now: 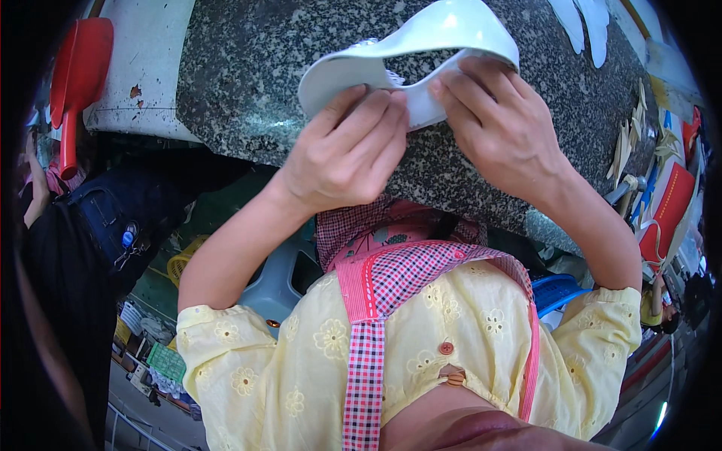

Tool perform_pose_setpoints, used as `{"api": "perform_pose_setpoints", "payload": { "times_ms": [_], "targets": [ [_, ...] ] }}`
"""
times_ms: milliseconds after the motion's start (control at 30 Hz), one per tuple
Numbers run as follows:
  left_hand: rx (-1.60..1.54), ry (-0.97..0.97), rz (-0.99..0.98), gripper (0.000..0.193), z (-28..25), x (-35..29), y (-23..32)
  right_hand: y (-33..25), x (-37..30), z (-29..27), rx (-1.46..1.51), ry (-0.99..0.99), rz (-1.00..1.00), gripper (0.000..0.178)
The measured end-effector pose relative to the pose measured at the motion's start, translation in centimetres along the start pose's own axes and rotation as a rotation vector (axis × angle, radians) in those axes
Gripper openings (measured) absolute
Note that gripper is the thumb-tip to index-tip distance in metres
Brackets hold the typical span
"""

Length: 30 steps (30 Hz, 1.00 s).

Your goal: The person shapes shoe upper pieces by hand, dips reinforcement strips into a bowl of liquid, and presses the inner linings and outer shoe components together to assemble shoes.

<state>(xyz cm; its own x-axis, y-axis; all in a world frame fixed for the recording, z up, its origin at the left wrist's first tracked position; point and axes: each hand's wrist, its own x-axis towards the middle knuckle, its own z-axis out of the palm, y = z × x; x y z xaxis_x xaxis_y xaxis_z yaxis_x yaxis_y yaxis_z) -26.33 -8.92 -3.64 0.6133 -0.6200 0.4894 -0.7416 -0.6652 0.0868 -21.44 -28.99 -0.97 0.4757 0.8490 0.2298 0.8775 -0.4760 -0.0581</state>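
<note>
Above the dark speckled stone tabletop (248, 83) I hold a glossy white shoe upper (451, 26), bent round into an open loop. The stone shows through its opening. A small shiny ornament (366, 43) sits on its narrower left end. My left hand (350, 146) pinches the lower edge near that end, fingers curled inward over it. My right hand (496, 113) grips the lower band near the taller right end, its fingertips tucked over the edge. Both thumbs are mostly hidden.
White flat shoe-shaped pieces (590, 26) lie at the tabletop's far right. A red dustpan (79, 68) is at the far left beside a worn white surface (147, 60). A person in dark clothes (90, 225) is close on my left. Pale strips (628, 143) line the right edge.
</note>
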Motion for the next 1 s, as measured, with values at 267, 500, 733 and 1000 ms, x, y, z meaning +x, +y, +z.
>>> {"api": "perform_pose_setpoints", "payload": {
  "times_ms": [267, 500, 733, 1000],
  "targets": [
    [-0.028, 0.038, -0.054, 0.026, 0.7, 0.1, 0.1, -2.1, -1.3, 1.9, 0.139, 0.061, 0.097, 0.037],
    [-0.148, 0.028, -0.110, 0.024, 0.9, 0.1, -0.5, -2.0, -1.1, 1.4, 0.105, -0.016, 0.063, 0.036],
    [-0.437, -0.136, -0.180, 0.029, -1.1, -1.0, -2.2, -2.7, -0.8, 0.7, 0.020, -0.028, 0.016, 0.035],
    [-0.497, -0.303, -0.228, 0.028, -2.3, -1.4, -1.8, -3.8, -0.4, 2.0, 0.185, 0.080, 0.161, 0.043]
  ]
}}
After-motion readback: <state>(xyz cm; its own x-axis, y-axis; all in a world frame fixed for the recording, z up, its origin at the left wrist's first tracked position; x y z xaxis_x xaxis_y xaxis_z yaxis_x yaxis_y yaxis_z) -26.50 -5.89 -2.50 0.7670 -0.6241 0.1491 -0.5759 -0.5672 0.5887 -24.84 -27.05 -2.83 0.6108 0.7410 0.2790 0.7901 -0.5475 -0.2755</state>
